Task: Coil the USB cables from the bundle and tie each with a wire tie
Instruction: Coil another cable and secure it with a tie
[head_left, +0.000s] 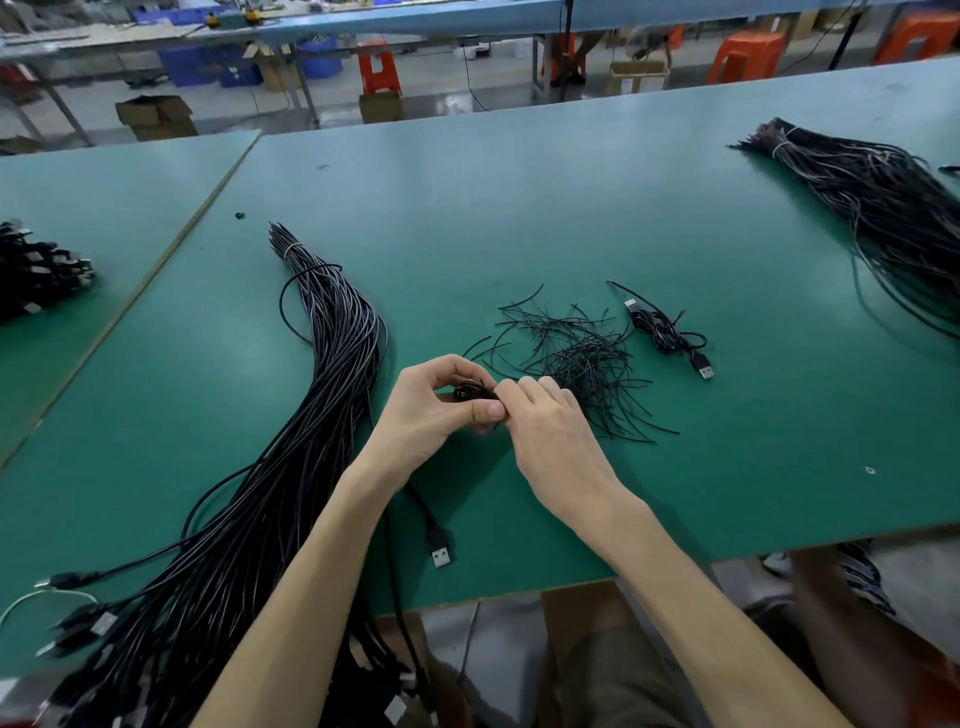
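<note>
My left hand (436, 410) grips a small black coiled USB cable (470, 391) just above the green table (519, 218). My right hand (545, 415) pinches at the coil's right side, where a thin black wire tie seems to sit; the tie itself is mostly hidden by the fingers. The cable's tail runs down under my left wrist to a USB plug (441, 553) lying near the front edge. A long bundle of black USB cables (322, 389) lies to the left. A loose pile of black wire ties (582, 358) sits right behind my hands.
One coiled, tied cable (667, 332) lies right of the ties. Another cable bundle (872, 208) stretches along the far right. A heap of coiled cables (36, 275) sits at the left edge on the adjoining table. Cardboard boxes and orange stools stand beyond.
</note>
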